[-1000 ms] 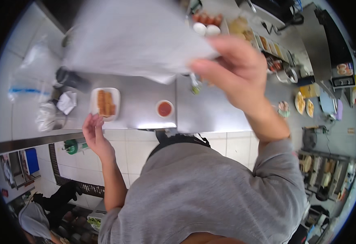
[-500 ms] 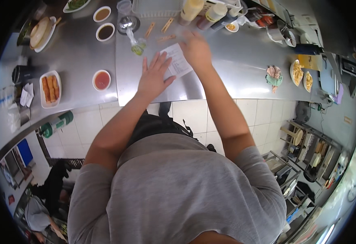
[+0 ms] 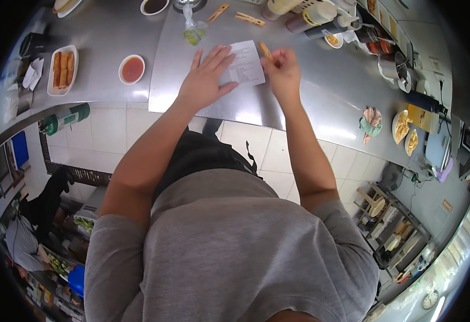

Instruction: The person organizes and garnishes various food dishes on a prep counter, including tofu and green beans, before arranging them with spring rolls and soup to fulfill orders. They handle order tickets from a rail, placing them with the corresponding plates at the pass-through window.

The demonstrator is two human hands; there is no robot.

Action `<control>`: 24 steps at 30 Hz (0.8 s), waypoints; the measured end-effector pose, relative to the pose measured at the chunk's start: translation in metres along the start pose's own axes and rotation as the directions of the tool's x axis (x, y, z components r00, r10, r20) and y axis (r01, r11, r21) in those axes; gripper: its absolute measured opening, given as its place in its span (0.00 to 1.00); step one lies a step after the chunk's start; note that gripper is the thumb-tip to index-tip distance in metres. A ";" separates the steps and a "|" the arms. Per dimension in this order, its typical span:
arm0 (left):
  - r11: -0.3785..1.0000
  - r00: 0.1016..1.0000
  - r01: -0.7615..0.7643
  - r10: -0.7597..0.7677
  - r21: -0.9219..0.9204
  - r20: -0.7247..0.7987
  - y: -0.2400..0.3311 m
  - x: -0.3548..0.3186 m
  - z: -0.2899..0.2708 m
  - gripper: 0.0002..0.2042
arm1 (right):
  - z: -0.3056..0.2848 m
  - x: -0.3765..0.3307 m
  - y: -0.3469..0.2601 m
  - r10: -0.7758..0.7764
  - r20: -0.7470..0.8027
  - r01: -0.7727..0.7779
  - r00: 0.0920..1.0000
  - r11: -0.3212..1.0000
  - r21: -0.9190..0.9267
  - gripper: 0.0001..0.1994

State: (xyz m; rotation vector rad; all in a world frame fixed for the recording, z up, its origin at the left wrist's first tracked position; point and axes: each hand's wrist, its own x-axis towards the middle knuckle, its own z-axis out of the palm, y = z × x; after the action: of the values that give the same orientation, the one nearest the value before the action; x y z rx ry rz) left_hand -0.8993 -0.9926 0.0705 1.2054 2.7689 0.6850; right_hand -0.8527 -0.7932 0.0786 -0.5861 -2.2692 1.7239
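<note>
Head view shows the left hand (image 3: 204, 81) spread over the left side of the printed slip (image 3: 249, 63), flat on the steel counter (image 3: 235, 104); light, even pressure should steady it. Just beside the slip's right edge, the right hand (image 3: 282, 74) pinches a wooden clothespin (image 3: 265, 51), best gripped by one end; beyond lie two loose clothespins (image 3: 250, 19).
</note>
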 end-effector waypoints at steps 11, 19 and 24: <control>1.000 1.000 -0.024 0.025 0.007 -0.016 0.000 0.002 -0.001 0.29 | 0.036 -0.064 0.002 -0.015 0.002 0.015 1.000 0.963 -0.267 0.08; 1.000 1.000 -0.004 0.004 0.011 -0.009 0.001 0.001 -0.001 0.30 | 0.024 -0.056 0.000 -0.068 -0.092 0.030 0.993 0.928 -0.371 0.07; 1.000 1.000 -0.012 0.012 0.013 0.009 0.000 0.002 0.001 0.32 | 0.034 -0.062 0.001 -0.126 -0.003 0.117 0.992 0.930 -0.347 0.07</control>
State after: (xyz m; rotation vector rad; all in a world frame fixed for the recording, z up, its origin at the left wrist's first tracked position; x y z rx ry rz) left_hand -0.9006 -0.9910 0.0700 1.2252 2.7651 0.6616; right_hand -0.8115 -0.8497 0.0721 -0.5138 -2.5511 1.2594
